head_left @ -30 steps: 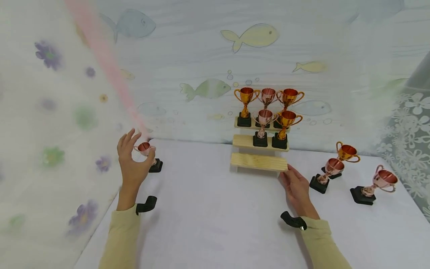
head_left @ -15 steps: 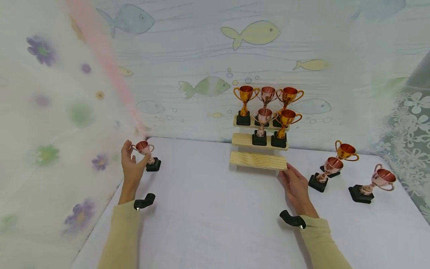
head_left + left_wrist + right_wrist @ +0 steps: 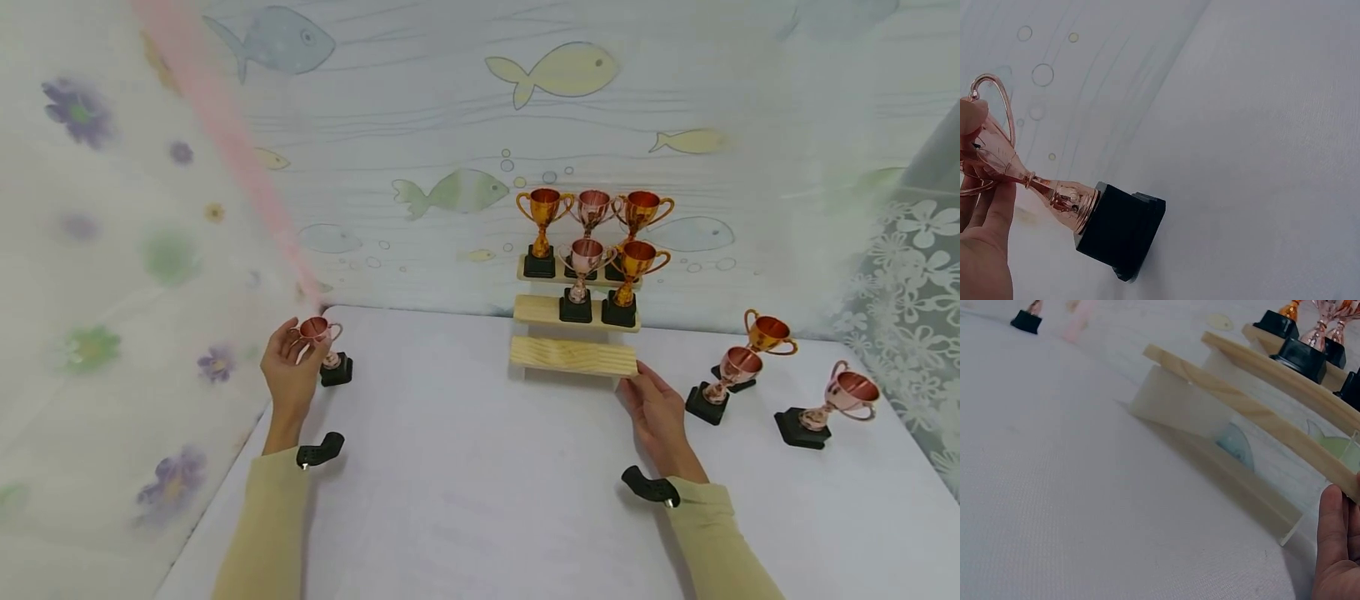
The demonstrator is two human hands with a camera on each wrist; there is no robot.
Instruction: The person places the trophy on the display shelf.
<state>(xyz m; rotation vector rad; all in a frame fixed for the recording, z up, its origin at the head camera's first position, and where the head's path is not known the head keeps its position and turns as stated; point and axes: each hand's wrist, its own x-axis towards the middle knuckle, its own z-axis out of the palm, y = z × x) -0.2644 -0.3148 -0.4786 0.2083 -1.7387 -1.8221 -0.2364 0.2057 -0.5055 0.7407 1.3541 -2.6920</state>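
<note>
At the left, my left hand pinches the cup of a rose-gold trophy. In the left wrist view, thumb and fingers lie on opposite sides of the cup, below its handles, and the trophy's black base is free of the fingers. My right hand holds the right end of a three-step wooden display shelf at its lowest step. The right wrist view shows fingers against that step's underside; the rest of the hand is cut off. The bottom step is bare.
On the top step stand two gold trophies around a rose-gold one. The middle step bears a rose-gold trophy and a gold trophy. Two rose-gold trophies and a gold one stand on the white table at right.
My left hand has come down around the rose-gold trophy's cup, its fingers closing from a wide gap to a pinch. The right hand stays at the shelf's end.
</note>
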